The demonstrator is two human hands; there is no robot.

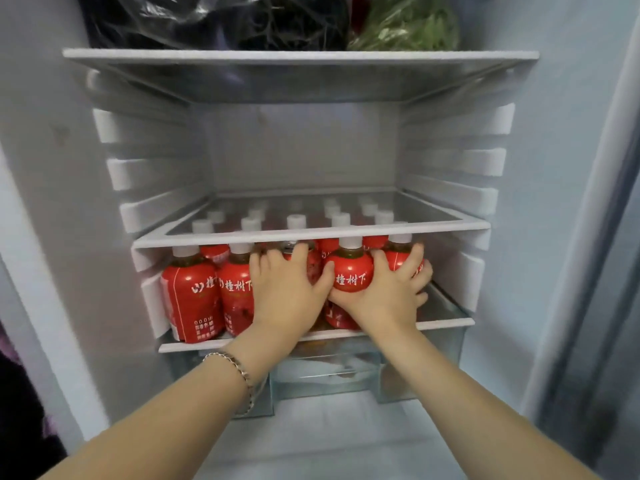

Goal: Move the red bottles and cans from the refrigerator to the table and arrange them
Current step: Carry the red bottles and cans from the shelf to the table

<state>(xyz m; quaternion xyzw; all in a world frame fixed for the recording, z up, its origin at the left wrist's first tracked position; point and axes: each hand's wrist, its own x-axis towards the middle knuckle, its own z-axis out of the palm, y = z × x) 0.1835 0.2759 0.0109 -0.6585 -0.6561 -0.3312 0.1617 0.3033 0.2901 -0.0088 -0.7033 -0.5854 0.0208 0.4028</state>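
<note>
Several red bottles with white caps stand in rows on a lower refrigerator shelf (194, 345); two front ones, a far-left bottle (192, 296) and its neighbour (235, 299), stand to the left of my hands. My left hand (284, 296) lies over a red can (313, 263) with a silvery top, fingers curled on its upper edge. My right hand (388, 296) wraps its fingers around the rightmost front bottle (398, 259). Between my hands stands another red bottle (349, 271), touched by both thumbs. The lower parts of the gripped items are hidden.
A glass shelf (311, 232) sits just above the bottle caps, leaving little headroom. Higher up, a shelf (298, 55) carries bagged dark items and greens (408, 26). A clear drawer (325, 372) lies below the bottles. The refrigerator door edge (595, 271) is at right.
</note>
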